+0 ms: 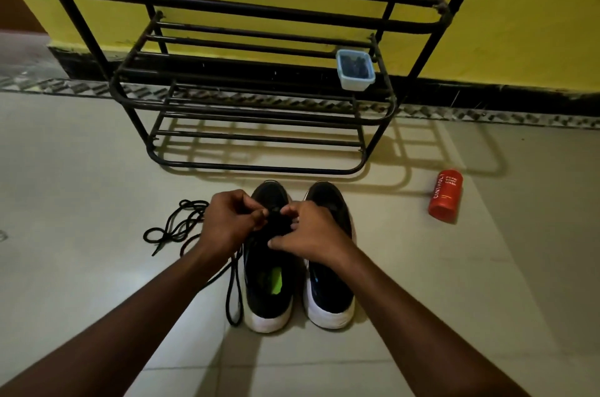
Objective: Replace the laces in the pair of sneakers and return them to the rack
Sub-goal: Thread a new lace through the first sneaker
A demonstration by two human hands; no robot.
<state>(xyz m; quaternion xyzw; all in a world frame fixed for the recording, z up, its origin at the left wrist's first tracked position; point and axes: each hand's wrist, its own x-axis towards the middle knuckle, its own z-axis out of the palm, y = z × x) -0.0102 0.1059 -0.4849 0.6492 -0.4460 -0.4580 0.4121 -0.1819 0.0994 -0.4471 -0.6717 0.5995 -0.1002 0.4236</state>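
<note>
**Lacing the left sneaker on the floor before the rack**

Working over the left sneaker [266, 266], both hands were held close together at its eyelet area. The left hand [227, 221] was pinched narrowly on a black lace [234, 292], whose slack hung in a long loop down the shoe's outer side to the floor [81, 283]. The right hand [311, 231] was curled on the shoe's upper, fingertips closed at the same spot; what exactly was gripped there could not be told. The shoe was presumably steadied so that the lace could be threaded.

The right sneaker [331, 266] stood just beside the left one, heels toward the person, toes toward the rack [253, 123], so both could be lifted straight onto a shelf. A second lace [175, 227] lay tangled on the floor to the left, near the left hand. A small blue tub [355, 70] with dark contents sat on a rack shelf at the right end. An orange bottle [445, 195] lay well apart on the right. The lower shelves were unobstructed.
</note>
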